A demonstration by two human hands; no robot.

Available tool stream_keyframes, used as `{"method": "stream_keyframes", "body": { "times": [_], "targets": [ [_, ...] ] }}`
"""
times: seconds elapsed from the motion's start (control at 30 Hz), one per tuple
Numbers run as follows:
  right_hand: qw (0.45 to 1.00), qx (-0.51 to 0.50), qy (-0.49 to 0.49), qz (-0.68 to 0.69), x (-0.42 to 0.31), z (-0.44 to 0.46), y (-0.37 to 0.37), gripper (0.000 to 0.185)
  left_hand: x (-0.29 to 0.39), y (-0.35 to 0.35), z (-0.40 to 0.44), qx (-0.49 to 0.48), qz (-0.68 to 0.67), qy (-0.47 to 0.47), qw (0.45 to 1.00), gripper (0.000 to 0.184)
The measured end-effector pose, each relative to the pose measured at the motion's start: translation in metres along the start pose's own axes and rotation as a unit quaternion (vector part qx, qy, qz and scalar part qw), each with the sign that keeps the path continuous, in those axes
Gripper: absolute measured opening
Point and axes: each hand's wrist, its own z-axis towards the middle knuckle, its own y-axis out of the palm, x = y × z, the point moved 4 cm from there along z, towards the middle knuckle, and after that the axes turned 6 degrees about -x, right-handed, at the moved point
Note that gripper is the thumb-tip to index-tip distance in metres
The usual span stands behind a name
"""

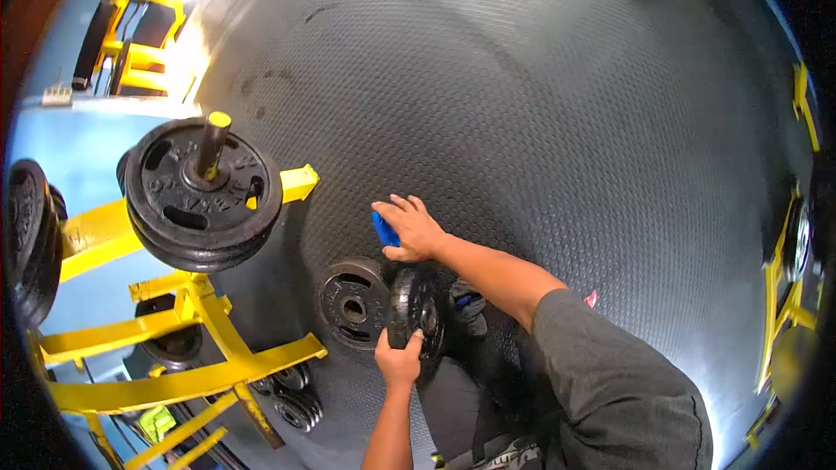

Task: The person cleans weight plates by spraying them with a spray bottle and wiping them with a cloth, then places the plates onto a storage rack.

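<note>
The left hand (400, 363) grasps a black weight plate (401, 303) tilted up on edge, holding it near its six o'clock, while the right hand (413, 231), towards its twelve, pinches what looks like a blue cloth (384, 229). A second, flat-lying weight plate (335, 300) sits at nine o'clock. This seems a wiping step, calling next for a steady left grip and cloth against metal.

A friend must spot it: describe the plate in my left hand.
Find the yellow rack at picture left. Right of it, a black plate lies flat on the floor. The held plate beside it is instead tipped on edge in your left hand.
</note>
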Motion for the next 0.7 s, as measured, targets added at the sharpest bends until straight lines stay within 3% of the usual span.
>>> {"method": "stream_keyframes", "body": {
  "times": [0.13,0.2,0.27,0.4,0.47,0.53,0.57,0.63,0.67,0.7],
  "targets": [
    [0.999,-0.021,0.006,-0.033,0.005,-0.003,-0.011,0.108,0.005,0.000,0.000,-0.022,0.026,-0.009,0.999,0.031],
    [0.990,-0.111,-0.054,-0.070,-0.002,-0.010,-0.021,0.113,-0.013,-0.002,0.004,-0.029,0.033,-0.039,0.998,0.033],
    [0.990,-0.118,-0.027,-0.069,-0.006,-0.011,-0.034,0.114,-0.008,-0.003,0.005,-0.026,0.051,-0.020,0.998,0.033],
    [0.994,-0.066,-0.044,-0.076,0.022,-0.003,-0.007,0.100,-0.009,0.000,0.004,-0.037,-0.012,0.009,0.999,0.026],
    [0.994,0.084,0.025,0.067,0.034,-0.005,0.001,0.092,-0.013,0.001,0.001,-0.020,-0.001,0.017,1.000,0.026],
    [0.968,0.223,0.010,0.115,0.028,-0.039,-0.020,0.080,0.006,0.000,-0.009,0.019,0.042,0.071,0.996,0.038],
    [0.971,0.215,0.007,0.105,0.019,-0.059,-0.027,0.080,-0.012,-0.002,-0.008,0.094,0.136,0.118,0.979,0.047],
    [0.921,0.326,0.003,0.211,0.007,-0.116,-0.057,0.077,0.004,-0.001,-0.012,0.115,0.167,0.158,0.966,0.061],
    [0.929,0.312,0.005,0.197,0.000,-0.140,-0.067,0.077,0.015,0.000,-0.018,0.126,0.141,0.167,0.968,0.065],
    [0.947,0.254,-0.017,0.196,-0.008,-0.161,-0.070,0.076,0.009,0.002,-0.015,0.138,0.138,0.244,0.950,0.069]
  ]
}}
